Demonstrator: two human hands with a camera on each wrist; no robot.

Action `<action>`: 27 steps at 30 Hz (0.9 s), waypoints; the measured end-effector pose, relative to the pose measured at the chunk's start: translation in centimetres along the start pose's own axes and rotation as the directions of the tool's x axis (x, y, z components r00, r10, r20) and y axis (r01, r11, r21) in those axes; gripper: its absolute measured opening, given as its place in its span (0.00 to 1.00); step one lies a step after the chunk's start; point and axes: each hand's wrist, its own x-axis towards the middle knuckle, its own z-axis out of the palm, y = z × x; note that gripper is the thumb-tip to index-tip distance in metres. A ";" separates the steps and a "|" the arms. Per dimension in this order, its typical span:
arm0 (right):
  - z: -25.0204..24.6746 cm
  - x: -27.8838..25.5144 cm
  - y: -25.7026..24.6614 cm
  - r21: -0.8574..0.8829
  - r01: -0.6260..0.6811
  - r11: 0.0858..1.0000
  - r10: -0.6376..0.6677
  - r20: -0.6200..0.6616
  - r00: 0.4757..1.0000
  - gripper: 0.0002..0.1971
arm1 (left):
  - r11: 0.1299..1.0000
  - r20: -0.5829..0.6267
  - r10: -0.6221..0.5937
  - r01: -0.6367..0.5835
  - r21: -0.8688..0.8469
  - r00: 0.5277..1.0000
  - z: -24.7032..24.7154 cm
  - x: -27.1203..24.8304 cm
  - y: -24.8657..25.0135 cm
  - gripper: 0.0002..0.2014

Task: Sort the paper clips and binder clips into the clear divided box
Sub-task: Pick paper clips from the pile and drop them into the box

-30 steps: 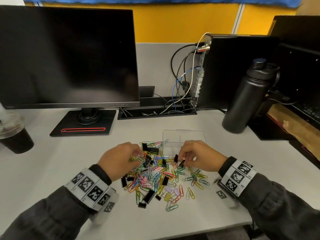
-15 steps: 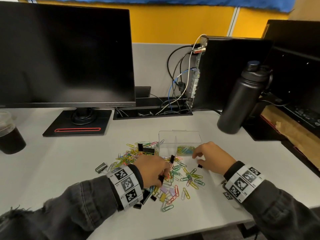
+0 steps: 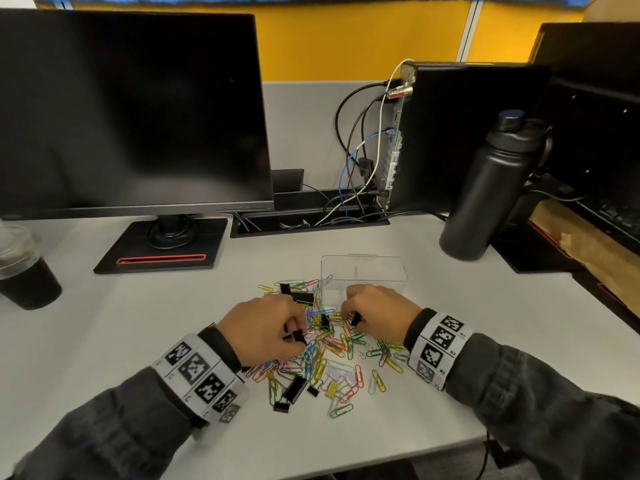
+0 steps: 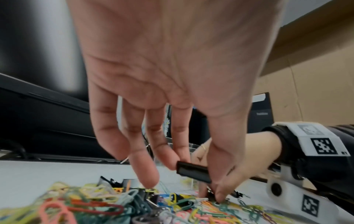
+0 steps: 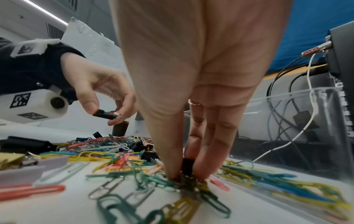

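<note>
A heap of coloured paper clips (image 3: 332,348) mixed with black and pastel binder clips (image 3: 294,389) lies on the white desk. The clear divided box (image 3: 363,271) stands just behind the heap. My left hand (image 3: 266,327) hovers over the heap's left side and pinches a small black binder clip (image 4: 193,172) between thumb and fingers, also seen as the black binder clip (image 5: 104,114) from the right wrist. My right hand (image 3: 377,310) is down on the heap in front of the box, fingertips pinching another small black binder clip (image 5: 187,166).
A black monitor (image 3: 131,112) on its stand (image 3: 159,247) is at the back left, a dark drink cup (image 3: 24,271) at the far left. A black bottle (image 3: 485,188) stands at the right near a computer box (image 3: 460,133) with cables (image 3: 356,161).
My left hand has moved up and left within the heap and now holds a black binder clip. My right hand has moved left from beside the box onto the heap and pinches a clip.
</note>
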 end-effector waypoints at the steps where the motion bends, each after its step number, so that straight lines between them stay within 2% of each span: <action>1: -0.1 -0.2 0.1 0.003 0.001 1.000 -0.001 0.001 1.000 0.13 | 1.000 0.000 -0.016 0.016 0.001 1.000 -0.2 -0.3 -0.4 0.12; 4: -0.1 -0.8 0.7 0.052 -0.005 0.999 0.006 -0.022 1.000 0.10 | 0.998 0.006 -0.056 0.056 0.020 0.998 -0.3 -1.4 -1.7 0.11; 7: -0.6 -1.7 1.6 0.080 -0.021 0.997 0.027 -0.068 0.997 0.12 | 0.991 0.025 -0.124 0.122 0.062 0.992 -0.2 -2.8 -3.0 0.10; 10: -1.1 -2.7 2.7 0.024 -0.077 0.997 0.079 -0.090 0.993 0.13 | 0.976 0.036 -0.200 0.196 0.091 0.979 0.1 -4.0 -4.0 0.11; 13: -1.0 -3.2 3.5 -0.081 -0.144 0.986 0.144 -0.017 0.989 0.13 | 0.971 0.044 -0.230 0.226 0.081 0.972 0.4 -4.6 -4.5 0.10; 16: -0.4 -3.3 3.3 -0.155 -0.150 0.977 0.158 0.043 0.986 0.12 | 0.970 0.044 -0.235 0.231 0.078 0.971 0.5 -4.8 -4.6 0.10; 18: -0.3 -3.1 2.6 -0.177 -0.137 0.975 0.143 0.021 0.989 0.12 | 0.968 0.033 -0.243 0.240 0.075 0.969 0.4 -5.0 -4.5 0.10; 20: -0.4 -2.9 1.5 -0.122 -0.122 0.985 0.122 -0.012 0.993 0.13 | 0.966 0.027 -0.253 0.250 0.072 0.967 0.4 -5.0 -4.4 0.11; 23: 0.1 -2.3 -0.1 0.007 -0.058 0.998 0.058 -0.007 0.998 0.27 | 0.961 0.009 -0.267 0.265 0.080 0.964 0.4 -5.0 -4.2 0.11; 25: 0.8 -1.8 -0.9 0.007 -0.070 0.997 0.070 0.044 0.997 0.36 | 0.959 -0.010 -0.266 0.266 0.096 0.964 0.4 -5.0 -3.9 0.12; 27: 1.2 -1.3 -1.5 -0.040 -0.082 0.996 0.085 0.067 0.994 0.34 | 0.961 -0.028 -0.257 0.258 0.097 0.966 0.5 -5.0 -3.6 0.14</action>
